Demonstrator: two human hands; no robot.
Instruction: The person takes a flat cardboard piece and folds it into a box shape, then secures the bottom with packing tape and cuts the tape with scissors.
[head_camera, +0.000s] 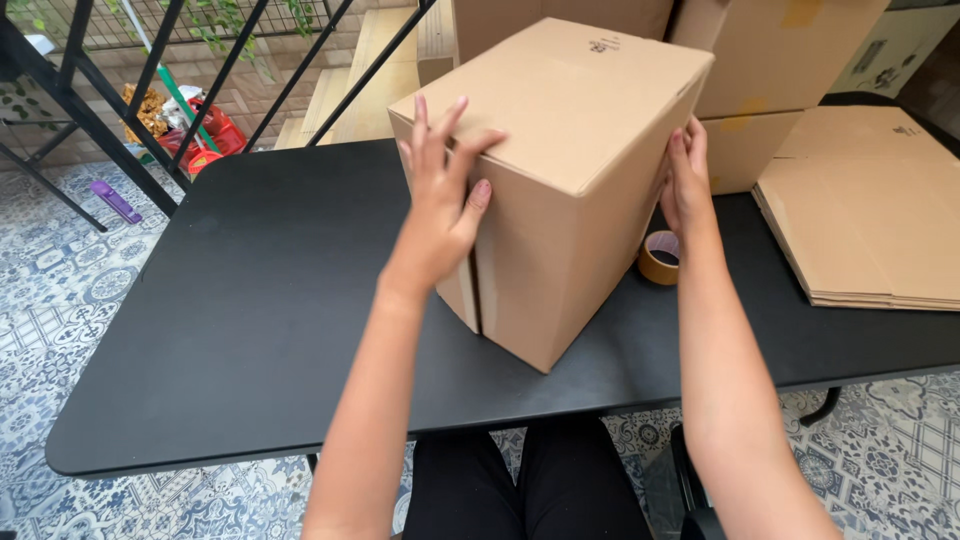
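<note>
A tall brown cardboard box (560, 170) stands on the black table (250, 310), turned so one corner faces me. My left hand (445, 200) lies flat against its left face near the top edge, where two flaps meet at a seam, fingers spread. My right hand (687, 180) presses flat on the box's right side. Both hands hold the box between them. A roll of brown packing tape (660, 258) lies on the table just behind my right wrist.
A stack of flattened cardboard (870, 210) lies at the table's right end. More cardboard boxes (770, 60) stand behind. A black metal railing (150, 80) runs at the left, with patterned floor tiles (60, 280) below.
</note>
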